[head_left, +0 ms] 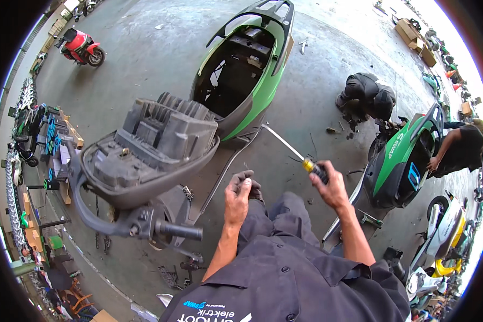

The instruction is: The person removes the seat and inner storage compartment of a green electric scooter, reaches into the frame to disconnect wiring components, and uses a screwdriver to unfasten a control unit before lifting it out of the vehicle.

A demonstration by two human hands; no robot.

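My right hand [330, 185] grips a long screwdriver [308, 165] by its black and yellow handle, its steel shaft angled up-left to beside the lower edge of a green scooter body [265, 94], whose top is an open dark cavity. My left hand [242, 193] is closed, fingers curled; what it holds, if anything, I cannot make out. Just left of it are the scooter's uncovered grey front housing [161, 139] and handlebar [180, 231], with a metal frame tube running down between body and hands. My legs show below my hands.
A co-worker [366, 94] crouches at upper right. Another person [459, 150] bends over a second green scooter [383, 177] at right, near a white-yellow scooter [443, 231]. A red scooter [83, 45] stands upper left. Crates and parts [59, 161] line the left side; cardboard boxes [413, 37] sit upper right.
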